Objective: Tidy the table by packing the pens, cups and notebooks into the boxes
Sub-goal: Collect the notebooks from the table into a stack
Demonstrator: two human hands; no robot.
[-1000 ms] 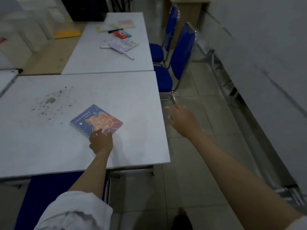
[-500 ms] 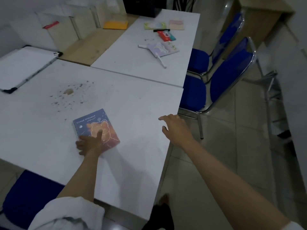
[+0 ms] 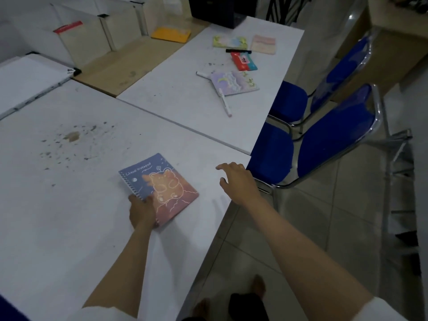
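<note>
The left hand [image 3: 142, 210] is gripping the bear-cover notebook [image 3: 159, 187] at its near spiral-bound corner, thumb lying on the cover and fingers apparently under the edge. The notebook is lying flat on the near tabletop [image 3: 69, 205], close to that tabletop's right edge. Taking it at the bound corner is likely keeping the pages closed during lifting.

The right hand [image 3: 238, 181] is hovering over the tabletop's right edge with its grip wide and holding nothing; it is probably being kept free to steady or receive the notebook.

On the far tabletop [image 3: 176, 89] more items are awaiting collection: a purple notebook [image 3: 236, 82] with a white pen [image 3: 225, 103] lying against it, a black marker [image 3: 238, 51], and two pastel notebooks [image 3: 229, 42]. No box can be identified with certainty.
</note>
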